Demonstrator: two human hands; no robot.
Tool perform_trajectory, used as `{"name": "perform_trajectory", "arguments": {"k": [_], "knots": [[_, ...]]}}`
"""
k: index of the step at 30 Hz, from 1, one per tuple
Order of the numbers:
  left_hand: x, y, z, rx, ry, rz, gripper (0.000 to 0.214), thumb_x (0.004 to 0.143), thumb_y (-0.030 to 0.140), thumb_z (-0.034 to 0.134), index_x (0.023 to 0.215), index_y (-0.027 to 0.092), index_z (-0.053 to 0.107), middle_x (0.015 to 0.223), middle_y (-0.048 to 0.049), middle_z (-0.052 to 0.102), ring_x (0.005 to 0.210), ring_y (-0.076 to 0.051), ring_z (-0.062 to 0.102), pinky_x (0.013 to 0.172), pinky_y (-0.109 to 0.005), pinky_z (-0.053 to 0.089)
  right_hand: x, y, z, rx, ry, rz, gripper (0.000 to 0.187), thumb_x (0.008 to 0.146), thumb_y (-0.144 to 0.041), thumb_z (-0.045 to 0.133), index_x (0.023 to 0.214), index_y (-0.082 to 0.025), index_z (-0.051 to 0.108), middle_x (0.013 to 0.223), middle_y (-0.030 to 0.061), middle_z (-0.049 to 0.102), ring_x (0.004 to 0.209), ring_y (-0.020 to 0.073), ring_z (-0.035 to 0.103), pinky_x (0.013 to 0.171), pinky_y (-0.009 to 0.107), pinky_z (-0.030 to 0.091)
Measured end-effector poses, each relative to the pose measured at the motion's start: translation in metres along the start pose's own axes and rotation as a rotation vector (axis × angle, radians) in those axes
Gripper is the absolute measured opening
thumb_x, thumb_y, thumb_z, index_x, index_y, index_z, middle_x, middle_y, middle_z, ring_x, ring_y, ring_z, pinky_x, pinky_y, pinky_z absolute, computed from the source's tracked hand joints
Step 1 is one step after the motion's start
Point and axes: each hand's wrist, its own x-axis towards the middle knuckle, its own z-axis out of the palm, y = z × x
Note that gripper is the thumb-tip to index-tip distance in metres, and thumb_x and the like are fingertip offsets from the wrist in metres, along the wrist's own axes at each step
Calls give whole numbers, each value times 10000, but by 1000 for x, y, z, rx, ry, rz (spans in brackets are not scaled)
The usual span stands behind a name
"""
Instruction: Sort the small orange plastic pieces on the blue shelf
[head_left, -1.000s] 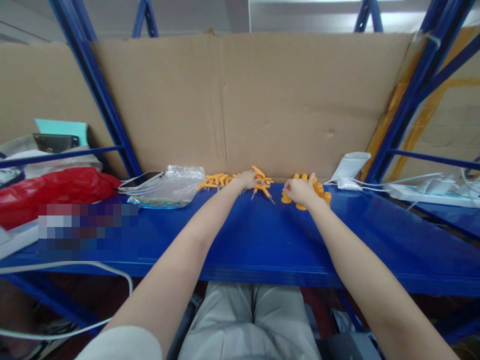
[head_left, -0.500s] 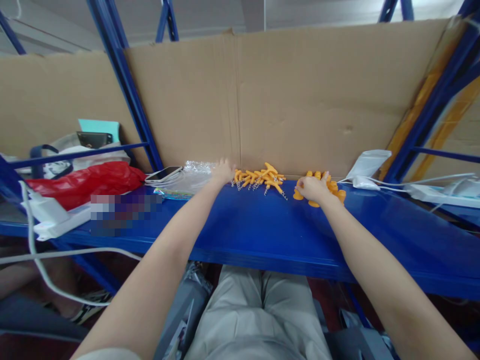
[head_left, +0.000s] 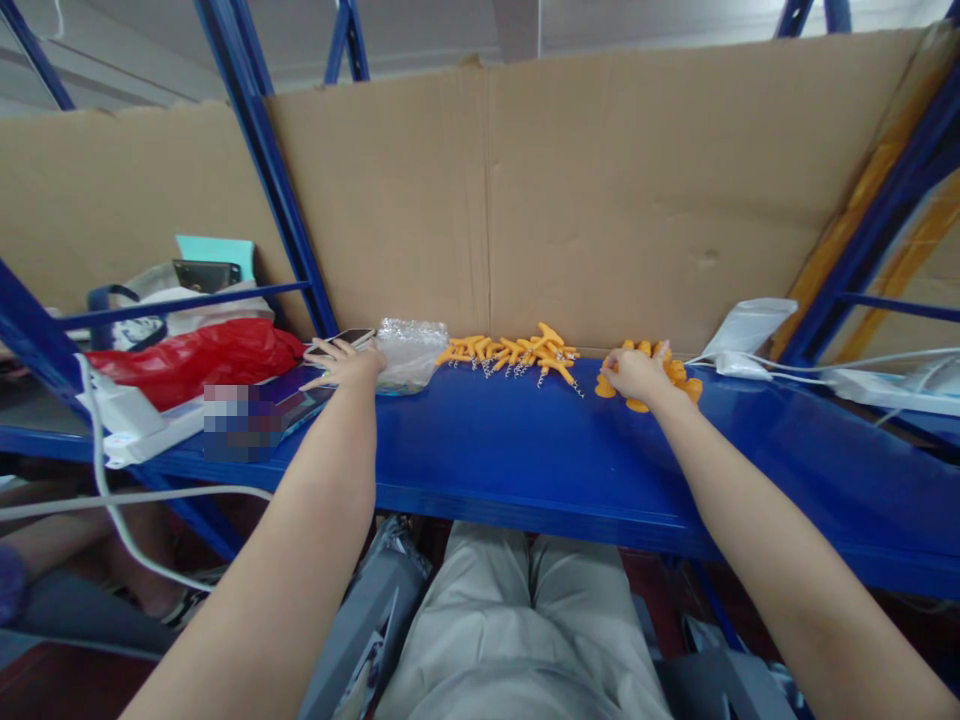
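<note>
My left hand is open with its fingers spread, palm down, over a phone and beside a clear plastic bag. Several orange T-handled corkscrews with bare metal spirals lie in a row along the back of the blue shelf. My right hand is bent over a cluster of orange cup-like pieces to the right of the corkscrews. Its thumb and forefinger are pinched together at the cluster's left side. What lies between them, if anything, is too small to make out.
A cardboard panel backs the blue shelf. On the left are a red plastic bag, a white power strip and blue uprights. A white packet with cables stands at the right. Another person's leg shows lower left.
My left hand has moved left from beside the corkscrews, across the clear bag to the phone, and its fingers have spread. The bag's left part has been uncovered or shifted. My right hand stays at the orange pieces.
</note>
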Motion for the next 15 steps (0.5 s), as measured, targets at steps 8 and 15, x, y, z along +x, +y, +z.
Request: {"name": "perform_trajectory", "arguments": {"k": [8,15], "knots": [[2,-9,13,-42,-31,-52,718,941,470,323,1574,145,220,1667,-149,-30,1520,-426,-48,1045,-792,273,1,1,1,16,12,2,275,889,-205,463,1016,-174,705,1099,117,723,1173,325,591,1094,756,122],[-3,-3,5,-86,63,89,683,940,417,352,1557,136,266,1666,-159,40,1529,-404,24,1110,-776,110,4,4,5,13,27,-8,276,882,-230,465,998,-181,710,1071,110,721,1135,320,594,1079,762,129]]}}
